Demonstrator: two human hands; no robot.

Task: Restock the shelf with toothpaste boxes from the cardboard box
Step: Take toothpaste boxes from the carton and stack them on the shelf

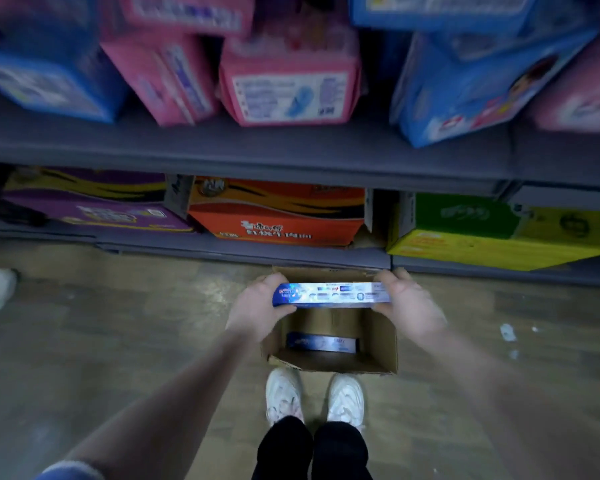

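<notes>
Toothpaste box (331, 294): lying level with its long axis running left to right, left hand (257, 308) and right hand (407, 306) each gripping one end above the open cardboard box (378, 341). A second toothpaste box (321, 342) is lying inside, its print blurring beyond reading. Cardboard box is sitting on worn floor (118, 323) before grey shelf (257, 150) holding pink and blue packs.

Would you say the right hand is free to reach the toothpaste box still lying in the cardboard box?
Probably not yet: the right hand and left hand each grip an end of the held toothpaste box. The open cardboard box leaves the lower toothpaste box uncovered.
</notes>
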